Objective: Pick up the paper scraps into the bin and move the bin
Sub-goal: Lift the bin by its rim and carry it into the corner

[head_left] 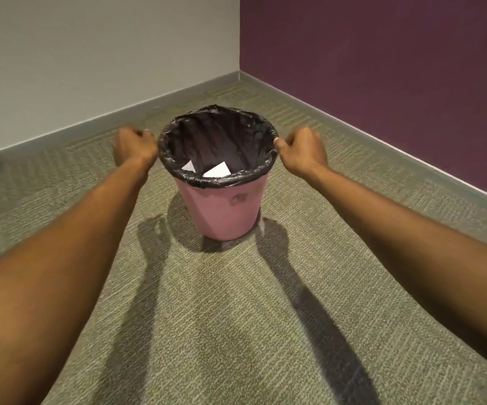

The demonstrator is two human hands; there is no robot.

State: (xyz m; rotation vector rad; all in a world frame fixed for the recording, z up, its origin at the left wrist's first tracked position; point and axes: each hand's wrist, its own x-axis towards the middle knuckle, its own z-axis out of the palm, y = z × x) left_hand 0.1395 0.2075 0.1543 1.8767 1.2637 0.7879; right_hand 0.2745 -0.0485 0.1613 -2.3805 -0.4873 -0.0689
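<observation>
Head view, near to far: both forearms reach out over the carpet (236,331) to the pink bin (224,209), which stands upright toward the corner where the grey wall (90,54) meets the purple wall (382,68); two paper scraps (217,170) lie inside on the black liner (216,135). Left hand (134,147) and right hand (303,147) sit curled at opposite sides of the rim; motion blur hides whether the fingers clamp it, cannot tell. Risks: pinching only liner would slip it off the rim; an uneven lift could tip the bin and spill scraps; the bin's floor is hidden.
</observation>
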